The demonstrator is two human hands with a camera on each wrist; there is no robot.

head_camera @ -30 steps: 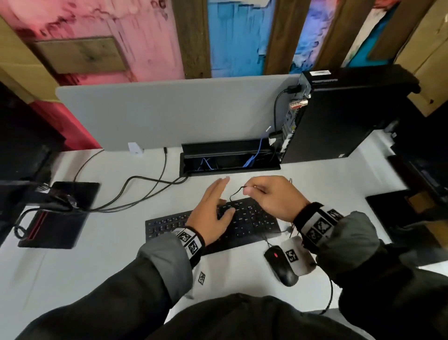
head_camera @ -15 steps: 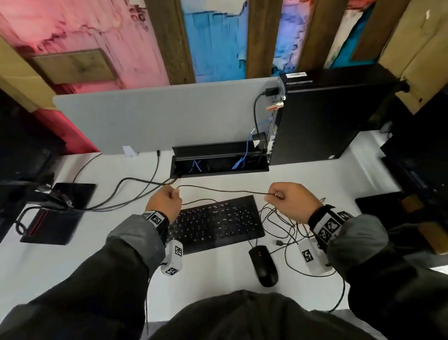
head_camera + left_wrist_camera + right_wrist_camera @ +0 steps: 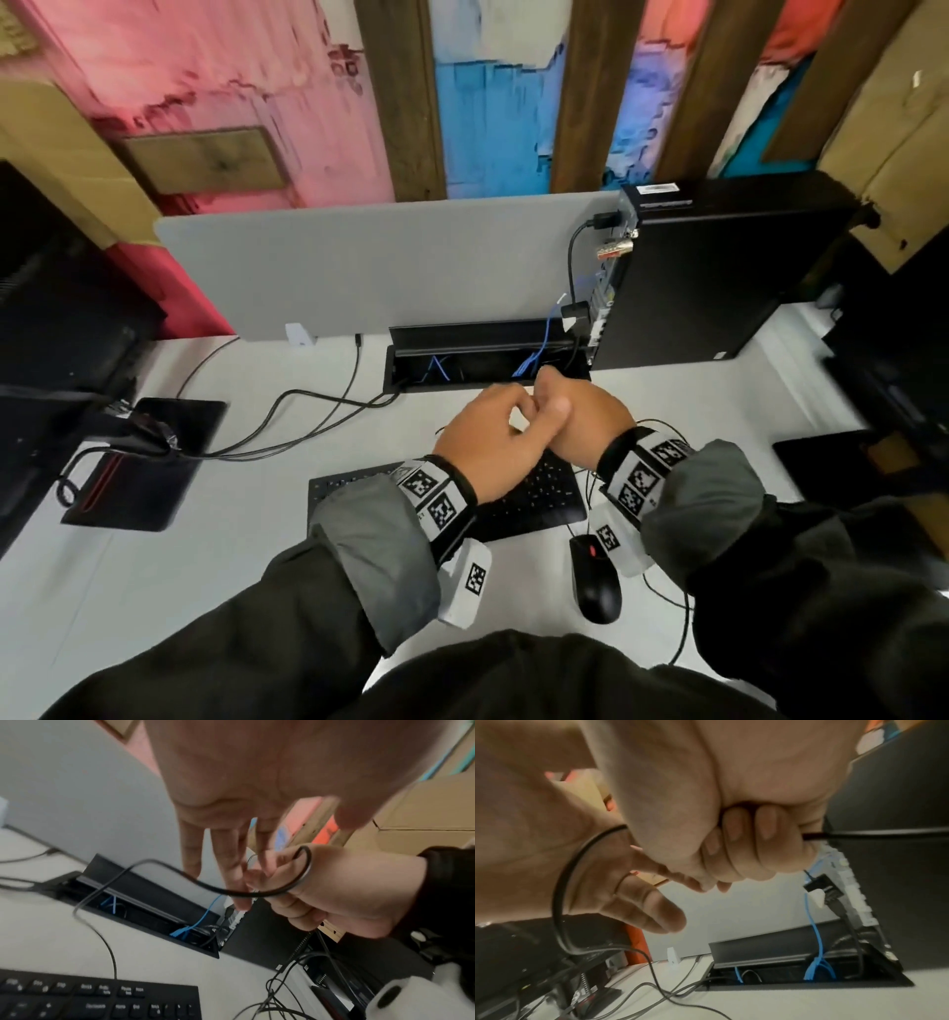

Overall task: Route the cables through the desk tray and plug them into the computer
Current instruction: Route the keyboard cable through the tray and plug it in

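Both hands meet above the black keyboard (image 3: 534, 493), just in front of the open desk tray (image 3: 488, 339). My right hand (image 3: 580, 416) is curled into a fist round a black cable (image 3: 257, 894), which loops out of the fist and trails down to the desk. My left hand (image 3: 488, 437) reaches in with straight fingers (image 3: 228, 866) that touch the cable at the right hand's knuckles. In the right wrist view the cable (image 3: 559, 902) hangs in a loop across the left hand (image 3: 628, 902). The black computer (image 3: 719, 277) stands right of the tray with cables plugged into its rear.
Blue cables (image 3: 544, 334) run from the computer into the tray. A black mouse (image 3: 595, 580) lies right of the keyboard among loose thin cables (image 3: 662, 426). A grey divider panel (image 3: 385, 267) stands behind the tray. A monitor (image 3: 51, 318) and its base (image 3: 138, 462) stand left, with cables (image 3: 308, 411) running to the tray.
Half a second ago the hands were apart with the cable stretched between them. Now they have come together before the tray, and the cable hangs in a loop.
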